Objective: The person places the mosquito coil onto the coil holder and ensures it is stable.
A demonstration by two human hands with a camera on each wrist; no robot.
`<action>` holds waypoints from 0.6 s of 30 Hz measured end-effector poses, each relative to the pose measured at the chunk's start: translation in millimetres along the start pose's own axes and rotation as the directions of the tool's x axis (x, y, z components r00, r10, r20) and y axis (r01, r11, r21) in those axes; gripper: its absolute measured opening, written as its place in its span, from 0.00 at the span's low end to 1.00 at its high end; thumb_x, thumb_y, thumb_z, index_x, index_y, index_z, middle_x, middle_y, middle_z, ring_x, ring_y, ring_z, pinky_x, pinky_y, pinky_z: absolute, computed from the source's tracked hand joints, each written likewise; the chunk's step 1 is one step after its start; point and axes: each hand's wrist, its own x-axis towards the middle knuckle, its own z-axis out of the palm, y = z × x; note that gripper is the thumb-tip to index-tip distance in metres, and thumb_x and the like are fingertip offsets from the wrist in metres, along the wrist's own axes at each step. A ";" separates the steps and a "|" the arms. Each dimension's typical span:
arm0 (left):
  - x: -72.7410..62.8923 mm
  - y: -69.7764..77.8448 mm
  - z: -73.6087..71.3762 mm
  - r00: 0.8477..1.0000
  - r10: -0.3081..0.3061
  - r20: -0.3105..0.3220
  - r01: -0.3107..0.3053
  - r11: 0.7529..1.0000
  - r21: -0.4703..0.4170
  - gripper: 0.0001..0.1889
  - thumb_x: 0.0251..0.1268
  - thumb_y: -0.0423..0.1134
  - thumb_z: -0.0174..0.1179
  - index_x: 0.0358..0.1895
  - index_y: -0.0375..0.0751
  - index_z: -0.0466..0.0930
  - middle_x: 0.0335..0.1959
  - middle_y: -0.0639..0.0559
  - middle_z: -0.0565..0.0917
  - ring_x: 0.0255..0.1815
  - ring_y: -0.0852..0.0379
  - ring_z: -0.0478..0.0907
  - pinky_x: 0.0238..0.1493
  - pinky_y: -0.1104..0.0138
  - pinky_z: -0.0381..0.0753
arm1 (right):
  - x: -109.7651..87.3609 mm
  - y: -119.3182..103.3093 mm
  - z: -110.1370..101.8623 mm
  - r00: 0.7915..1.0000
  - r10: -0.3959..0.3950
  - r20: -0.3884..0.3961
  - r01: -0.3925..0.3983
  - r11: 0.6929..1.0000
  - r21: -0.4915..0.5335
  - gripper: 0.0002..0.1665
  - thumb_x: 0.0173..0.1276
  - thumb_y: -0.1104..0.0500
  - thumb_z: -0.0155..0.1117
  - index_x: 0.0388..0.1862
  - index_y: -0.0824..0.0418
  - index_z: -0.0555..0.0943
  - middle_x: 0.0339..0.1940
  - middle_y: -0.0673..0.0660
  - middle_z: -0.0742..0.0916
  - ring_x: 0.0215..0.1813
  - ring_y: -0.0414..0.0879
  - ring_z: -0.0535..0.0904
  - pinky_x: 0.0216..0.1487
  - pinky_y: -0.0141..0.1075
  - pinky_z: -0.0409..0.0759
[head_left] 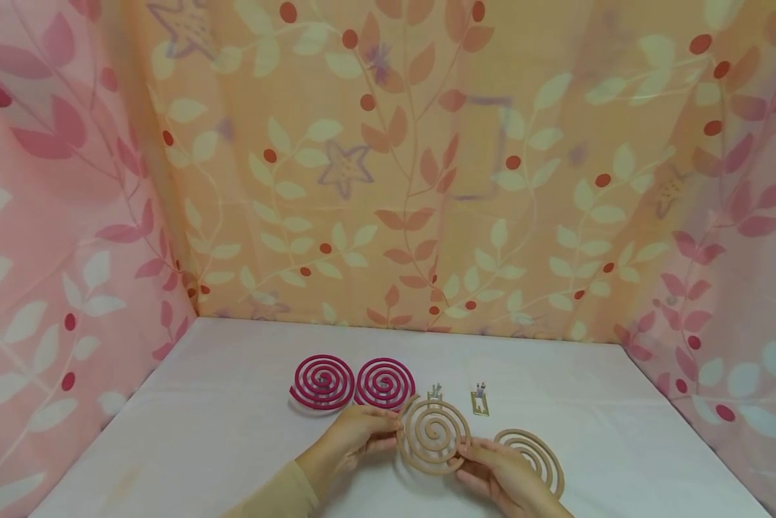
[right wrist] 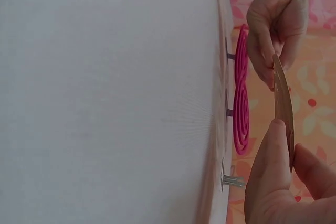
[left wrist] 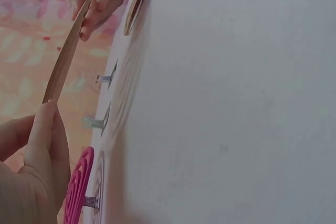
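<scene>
Both hands hold a tan mosquito coil above the table, its flat face towards the head camera. My left hand pinches its left edge between thumb and fingers; my right hand pinches the lower right edge. The wrist views show the same coil edge-on, slightly curved. Just behind it stands a small metal coil stand, partly covered by the coil in the head view. Another metal stand is bare, to the right. A second tan coil lies beyond my right hand, partly hidden by it.
Two magenta mosquito coils, a left one and a right one, sit side by side, raised on metal stands. They are on the white-covered table. Leaf-patterned cloth encloses the back and both sides.
</scene>
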 end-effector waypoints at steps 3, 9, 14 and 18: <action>1.7 -1.9 0.4 1.000 0.005 -0.014 -0.005 1.000 -0.030 0.13 0.64 0.28 0.62 0.48 0.22 0.79 0.30 0.50 0.86 0.30 0.61 0.86 0.39 0.70 0.89 | 5.1 -0.1 1.0 0.998 -0.008 -0.061 0.008 1.000 0.009 0.14 0.74 0.61 0.58 0.53 0.67 0.78 0.43 0.51 0.87 0.47 0.40 0.85 0.53 0.30 0.85; 5.7 -6.7 1.7 0.997 0.034 -0.064 -0.041 0.993 -0.110 0.11 0.66 0.27 0.60 0.48 0.23 0.78 0.32 0.51 0.86 0.32 0.62 0.85 0.39 0.71 0.88 | 12.7 -3.3 5.7 0.993 -0.025 -0.118 0.033 0.997 0.064 0.11 0.75 0.60 0.58 0.51 0.63 0.80 0.41 0.50 0.88 0.45 0.37 0.85 0.51 0.28 0.85; 7.3 -7.5 3.6 0.991 0.069 -0.116 -0.086 0.985 -0.151 0.15 0.67 0.27 0.60 0.52 0.19 0.75 0.36 0.49 0.86 0.34 0.61 0.84 0.42 0.70 0.88 | 14.0 -4.1 10.2 0.990 -0.066 -0.125 0.079 0.991 0.107 0.09 0.76 0.62 0.55 0.48 0.61 0.82 0.41 0.50 0.89 0.46 0.38 0.86 0.53 0.30 0.85; 8.2 -7.3 5.8 0.986 0.079 -0.148 -0.104 0.981 -0.166 0.17 0.67 0.28 0.60 0.54 0.17 0.74 0.36 0.48 0.86 0.34 0.61 0.84 0.43 0.69 0.89 | 16.5 -4.6 14.1 0.980 -0.095 -0.173 0.116 0.987 0.115 0.08 0.76 0.63 0.55 0.47 0.60 0.82 0.41 0.50 0.89 0.46 0.38 0.86 0.53 0.30 0.85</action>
